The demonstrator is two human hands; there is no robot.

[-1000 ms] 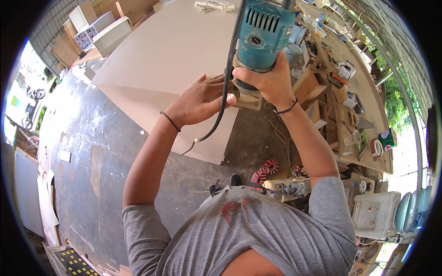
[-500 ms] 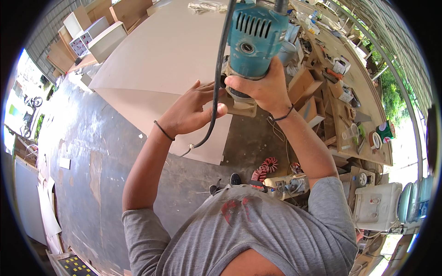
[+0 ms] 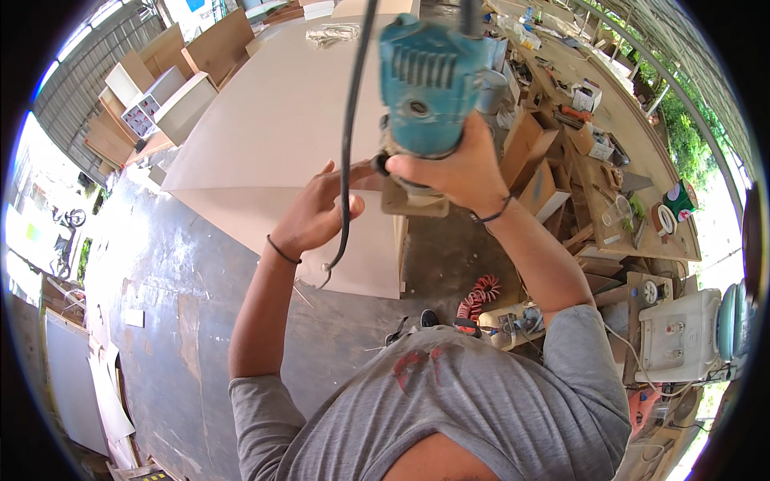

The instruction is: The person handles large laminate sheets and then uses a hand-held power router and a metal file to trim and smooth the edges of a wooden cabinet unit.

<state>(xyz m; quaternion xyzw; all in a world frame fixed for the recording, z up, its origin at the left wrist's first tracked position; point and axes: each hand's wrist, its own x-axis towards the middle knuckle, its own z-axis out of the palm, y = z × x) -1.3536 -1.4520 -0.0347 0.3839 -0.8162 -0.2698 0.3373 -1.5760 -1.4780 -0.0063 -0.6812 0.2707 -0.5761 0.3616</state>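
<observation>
Handle the teal power tool (image 3: 425, 92) as probably heavy, top-weighted and stiff, hard-skinned and perhaps a little slippery; grasp it low, just above the pale base (image 3: 417, 204), clear of the dark cord (image 3: 346, 144). Held at the right edge of the large pale box (image 3: 273, 140), with the right hand (image 3: 455, 166) wrapped firmly around its lower part and the left hand (image 3: 319, 210) open, stretched toward the base, impossible to tell if touching. Looks rounded and slightly blurred, with a row of vent slots (image 3: 425, 69) and a round cap (image 3: 418, 108).
</observation>
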